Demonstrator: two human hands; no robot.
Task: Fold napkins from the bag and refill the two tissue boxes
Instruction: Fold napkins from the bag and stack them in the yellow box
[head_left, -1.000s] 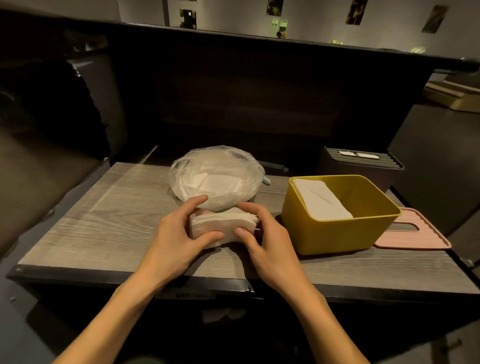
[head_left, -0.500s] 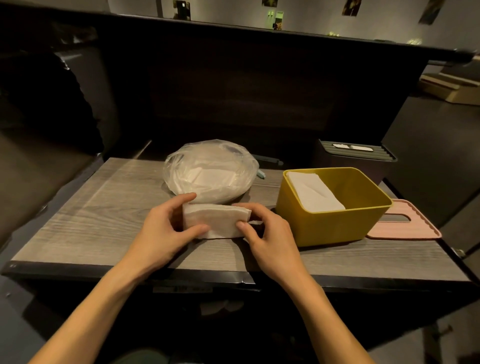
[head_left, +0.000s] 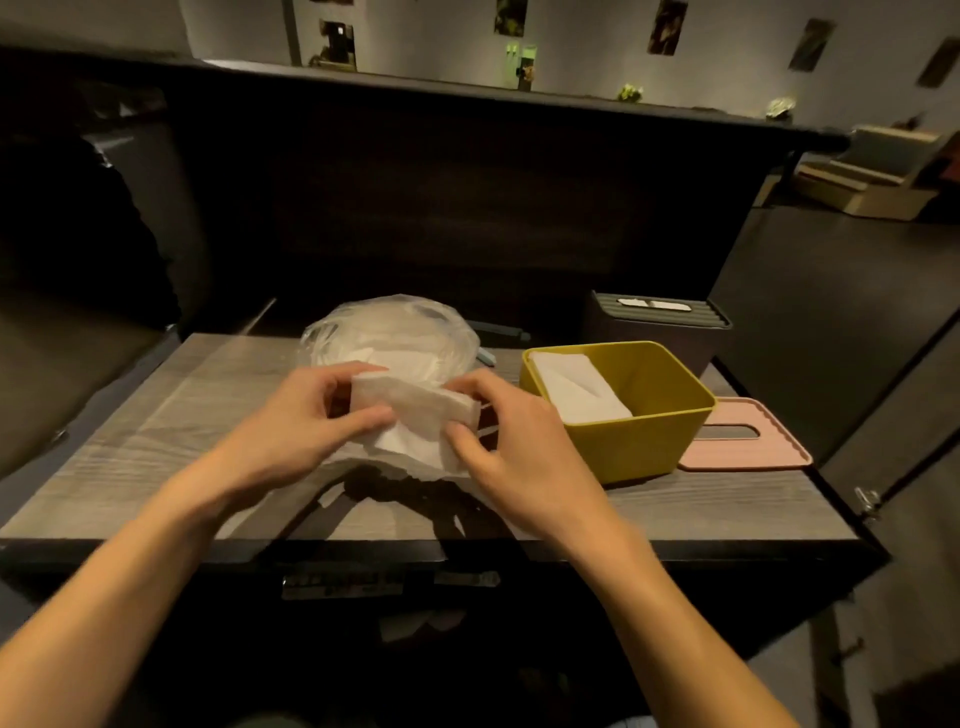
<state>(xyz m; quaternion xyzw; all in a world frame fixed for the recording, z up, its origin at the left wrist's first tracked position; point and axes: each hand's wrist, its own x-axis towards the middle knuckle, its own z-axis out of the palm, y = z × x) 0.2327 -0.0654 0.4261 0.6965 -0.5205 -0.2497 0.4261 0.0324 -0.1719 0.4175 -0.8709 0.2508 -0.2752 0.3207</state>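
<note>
Change: the folded napkin stack (head_left: 413, 402) is no longer being squared flat on the table (head_left: 156, 441) as it was a second ago — it is now being lifted and tilted, its right end dipping toward the yellow box.
Left hand (head_left: 306, 415): it is pinching the stack's left end, thumb below and fingers curled over the top edge.
Right hand (head_left: 498, 436): it is clamping the right end, thumb on the near face and fingers wrapped behind.
Loose layer: a thin sheet is hanging below the stack between the hands — whether it is part of the bundle I cannot tell.
Yellow tissue box (head_left: 639, 441): it is standing open just right of the hands, already holding folded napkins (head_left: 576, 389) along its left side, with the right part showing bare.
Pink lid (head_left: 748, 436): it is lying off the box, on the table against its right side.
Bag (head_left: 389, 338): it is sitting behind the hands with more napkins showing through the plastic.
Dark tissue box (head_left: 660, 327): it is waiting behind the yellow one, lid on.
Meaning: folding of this bundle looks finished, and the hands seem to be starting the carry into the yellow box's free side.
Risk: the dangling sheet may be catching the rim on the way in.
</note>
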